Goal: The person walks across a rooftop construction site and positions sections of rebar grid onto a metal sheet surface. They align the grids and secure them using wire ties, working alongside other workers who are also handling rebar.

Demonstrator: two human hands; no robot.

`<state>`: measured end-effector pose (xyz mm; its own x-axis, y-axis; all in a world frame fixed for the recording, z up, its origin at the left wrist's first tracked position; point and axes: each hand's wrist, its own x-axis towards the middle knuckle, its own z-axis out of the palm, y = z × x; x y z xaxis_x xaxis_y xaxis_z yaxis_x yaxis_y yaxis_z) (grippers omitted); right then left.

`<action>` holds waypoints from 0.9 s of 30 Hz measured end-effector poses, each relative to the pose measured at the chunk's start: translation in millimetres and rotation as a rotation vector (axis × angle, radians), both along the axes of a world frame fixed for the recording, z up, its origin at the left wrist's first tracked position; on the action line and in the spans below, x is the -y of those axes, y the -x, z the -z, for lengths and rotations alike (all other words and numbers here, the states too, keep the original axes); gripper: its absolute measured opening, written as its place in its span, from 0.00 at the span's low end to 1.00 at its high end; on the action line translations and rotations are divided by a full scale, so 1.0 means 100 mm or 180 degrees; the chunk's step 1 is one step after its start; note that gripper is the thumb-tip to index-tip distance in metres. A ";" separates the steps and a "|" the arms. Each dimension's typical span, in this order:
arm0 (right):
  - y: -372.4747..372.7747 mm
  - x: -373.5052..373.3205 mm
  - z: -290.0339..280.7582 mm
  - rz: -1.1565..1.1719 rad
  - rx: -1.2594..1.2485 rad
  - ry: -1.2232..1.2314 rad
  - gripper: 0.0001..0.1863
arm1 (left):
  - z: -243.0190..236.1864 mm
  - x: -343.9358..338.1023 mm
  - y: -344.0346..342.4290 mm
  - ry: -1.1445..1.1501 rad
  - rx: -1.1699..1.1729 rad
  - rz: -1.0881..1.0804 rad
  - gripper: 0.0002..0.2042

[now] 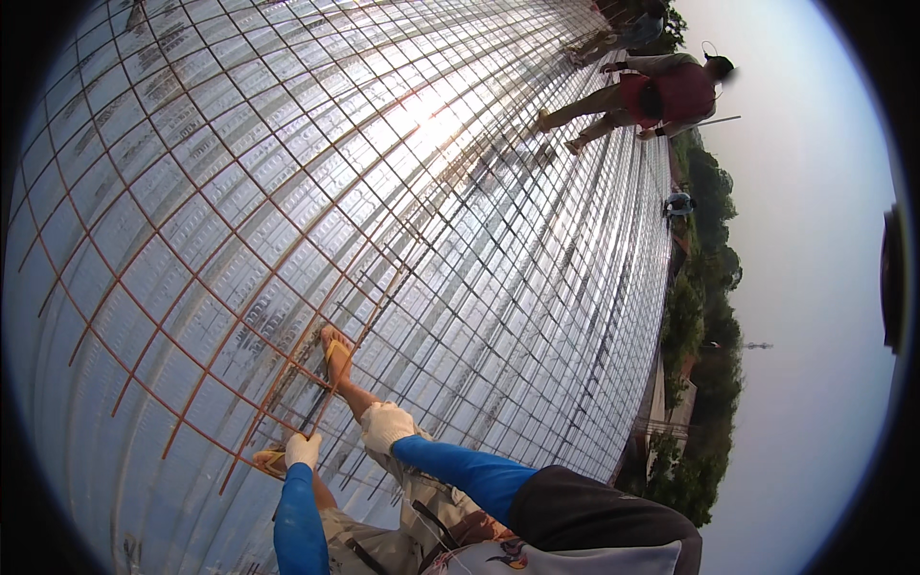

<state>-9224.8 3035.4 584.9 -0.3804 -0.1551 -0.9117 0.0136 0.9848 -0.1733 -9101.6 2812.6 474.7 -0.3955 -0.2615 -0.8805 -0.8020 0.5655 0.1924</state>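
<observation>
My left hand (303, 448), in a white knit glove, is closed at the edge of a steel reinforcing mesh (198, 278). A short dark bar (313, 410) runs up from its fingers among the mesh wires; where it ends inside the fist is hidden. My right hand (386, 426), gloved the same way, lies bunched against my bent leg near the knee. Its fingers are curled, and whatever they hold is out of sight. One foot in a yellow sandal (336, 353) stands within the mesh, and the other sandal (270, 464) is beside my left hand.
Ribbed shiny metal decking (125, 460) lies under the mesh. Loose wire ends stick out along the near edge. A person in a red vest (671, 94) walks on the mesh at upper right; another person (640, 29) is beyond. Someone crouches (679, 205) by the far edge, before trees (704, 278).
</observation>
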 end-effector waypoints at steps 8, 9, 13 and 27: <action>0.12 0.01 -0.16 0.0006 0.0274 -0.0105 0.27 | -0.02 -0.02 0.03 0.0117 0.0188 -0.0079 0.24; 0.15 0.03 -0.16 -0.0002 0.0346 -0.0166 0.27 | -0.02 -0.01 0.02 0.0142 0.0170 -0.0078 0.24; 0.12 0.00 -0.22 0.0123 0.0108 -0.0101 0.28 | -0.02 0.00 0.01 0.0098 0.0296 -0.0051 0.24; 0.21 -0.01 -0.12 0.0022 0.0069 -0.0023 0.27 | -0.12 0.06 -0.08 0.0140 0.0085 -0.0009 0.23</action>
<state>-9245.5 3036.1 597.1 -0.3617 -0.1458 -0.9208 0.0241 0.9859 -0.1656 -9093.3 2806.4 486.6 -0.3713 -0.3013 -0.8783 -0.8082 0.5705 0.1460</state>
